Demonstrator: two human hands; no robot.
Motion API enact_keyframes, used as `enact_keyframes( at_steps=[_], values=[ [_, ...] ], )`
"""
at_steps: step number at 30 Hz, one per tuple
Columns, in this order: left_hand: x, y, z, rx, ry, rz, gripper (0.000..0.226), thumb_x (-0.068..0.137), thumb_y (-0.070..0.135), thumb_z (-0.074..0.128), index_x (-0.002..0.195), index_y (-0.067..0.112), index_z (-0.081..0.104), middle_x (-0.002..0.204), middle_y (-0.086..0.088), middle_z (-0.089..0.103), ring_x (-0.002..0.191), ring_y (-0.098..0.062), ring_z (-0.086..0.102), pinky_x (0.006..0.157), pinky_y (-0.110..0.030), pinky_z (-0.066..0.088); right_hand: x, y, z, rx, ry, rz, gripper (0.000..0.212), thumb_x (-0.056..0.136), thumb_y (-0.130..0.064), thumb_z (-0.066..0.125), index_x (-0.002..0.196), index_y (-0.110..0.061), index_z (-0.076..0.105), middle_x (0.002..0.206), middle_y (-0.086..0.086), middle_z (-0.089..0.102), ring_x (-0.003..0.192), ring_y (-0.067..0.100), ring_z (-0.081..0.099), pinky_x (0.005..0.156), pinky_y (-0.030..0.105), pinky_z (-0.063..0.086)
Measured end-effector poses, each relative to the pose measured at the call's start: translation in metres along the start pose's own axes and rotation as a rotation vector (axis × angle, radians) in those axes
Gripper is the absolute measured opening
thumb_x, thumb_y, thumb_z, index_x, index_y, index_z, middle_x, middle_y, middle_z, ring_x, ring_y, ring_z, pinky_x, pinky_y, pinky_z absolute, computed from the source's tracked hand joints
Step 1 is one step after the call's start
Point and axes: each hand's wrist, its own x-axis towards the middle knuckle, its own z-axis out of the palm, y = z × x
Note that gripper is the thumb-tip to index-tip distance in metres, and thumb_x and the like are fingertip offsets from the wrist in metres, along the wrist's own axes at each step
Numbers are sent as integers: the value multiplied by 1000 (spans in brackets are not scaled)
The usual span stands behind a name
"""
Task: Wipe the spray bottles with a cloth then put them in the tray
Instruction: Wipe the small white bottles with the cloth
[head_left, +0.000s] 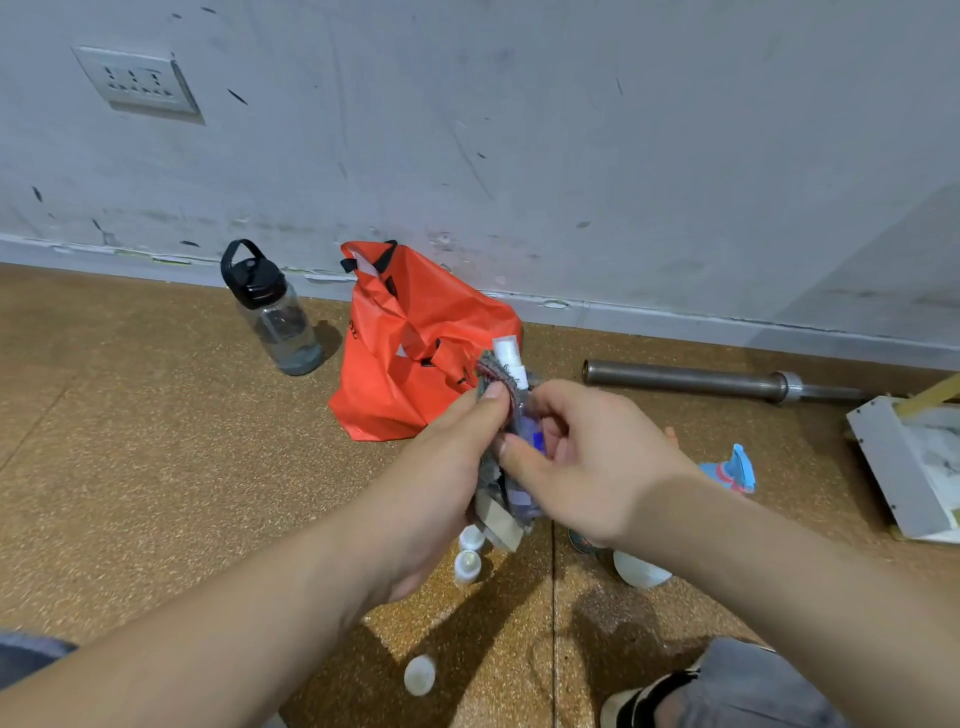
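We hold the small spray bottle (509, 358) above mid-floor (156, 467). Left hand (447, 467) is curled round the cloth (506, 499) wrapping it, right hand (582, 457) curled on its body. Risk: the slick bottle slips through the cloth onto the bottles (467, 564) below. Tray (883, 457) is at the floor's right edge.

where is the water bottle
Head view, left side: the water bottle stands on the floor by the wall, just left of the orange bag.

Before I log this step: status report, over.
Left hand grips cloth round spray bottle. Right hand holds bottle. Small bottles on floor beneath.
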Motion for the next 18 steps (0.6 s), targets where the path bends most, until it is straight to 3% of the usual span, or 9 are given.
enact_keyframes(
  at_steps=[1,3,5,7,10,13,15,18],
  values=[
    [3,-3,-2,-26,1,-28,42,106,48,39,127,20,62,118,-4,69,97,-15,69,66,-20,56,0,0,1,84,-35,5,20,90,-42,66,84,-25,59,63,-10,56,58,9,52,64,40,53],
    [8,-9,-6,0,61,-41,52,104,57,43,136,20,62,134,-5,69,119,-22,68,91,-36,57,0,-1,1,296,-89,43,12,97,-28,63,88,-22,66,58,-13,51,53,8,47,57,31,48],
    [12,-13,-11,5,106,-50,50,106,58,40,132,23,65,129,-8,73,121,-26,69,105,-48,51,0,-1,-3,368,-64,74,12,100,-22,63,93,-17,71,56,-13,51,49,5,43,53,22,41],
    [12,-15,-12,-12,93,-42,46,109,53,36,129,24,67,118,-6,77,111,-21,73,100,-46,51,1,0,-5,407,1,104,9,96,-23,70,94,-15,72,61,-9,57,50,4,46,56,22,43],
    [9,-18,-8,60,86,-11,41,108,53,38,120,28,69,91,-2,77,74,-17,72,74,-36,51,3,0,-5,473,25,159,13,92,-26,76,96,-15,69,67,-7,64,53,4,54,58,24,49],
    [3,-18,-6,162,90,46,35,109,49,39,121,35,68,89,6,78,66,-5,69,58,-25,49,1,1,-3,469,25,123,16,92,-25,76,96,-13,67,68,-3,62,48,3,50,53,20,46],
    [2,-17,-4,76,85,14,36,109,45,44,116,27,74,96,-2,80,72,-9,71,59,-26,53,2,2,-7,435,-6,91,20,89,-28,80,92,-12,68,68,1,60,51,6,49,54,24,45],
    [6,-13,-11,-165,104,-111,42,104,31,52,88,11,85,90,-12,80,78,-22,76,82,-28,59,6,2,-20,513,-83,128,30,86,-32,82,89,-5,70,68,9,66,57,16,58,52,27,46]
  ],
)
